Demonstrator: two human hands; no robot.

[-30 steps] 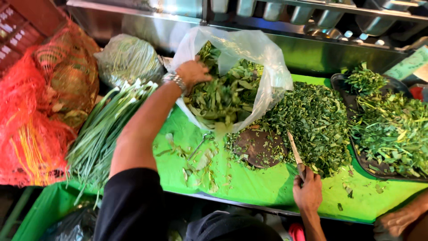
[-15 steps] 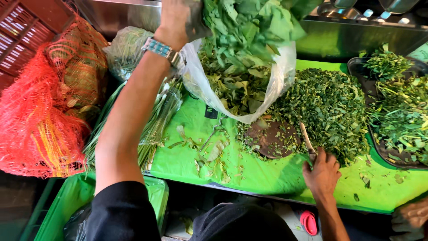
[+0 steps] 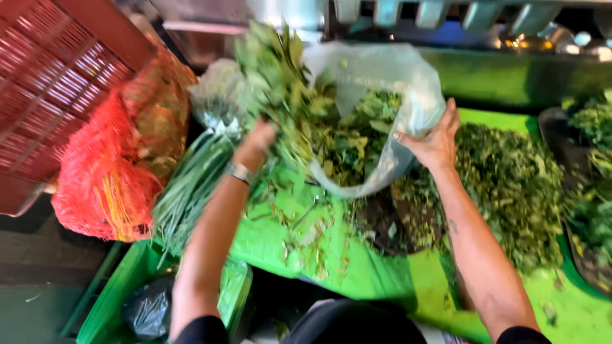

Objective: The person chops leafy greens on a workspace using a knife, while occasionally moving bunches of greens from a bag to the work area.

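Head view: the left hand (image 3: 260,137) is clamped on a bunch of leafy stems (image 3: 274,83), matte green and ragged, lifted above the bench (image 3: 382,280). The right hand (image 3: 433,137) lies fingers-apart against the outer wall of a thin, translucent plastic bag (image 3: 382,76), which sags open and holds more loose leaves. A mound of finely chopped greens (image 3: 510,185) lies just beside the bag on the smooth bright-green bench cover. Long slender stalks (image 3: 191,185) lie near a coarse orange mesh sack (image 3: 108,172). Compared with half a second ago, the right hand has left the bench's front edge and now braces the bag; the bunch remains raised.
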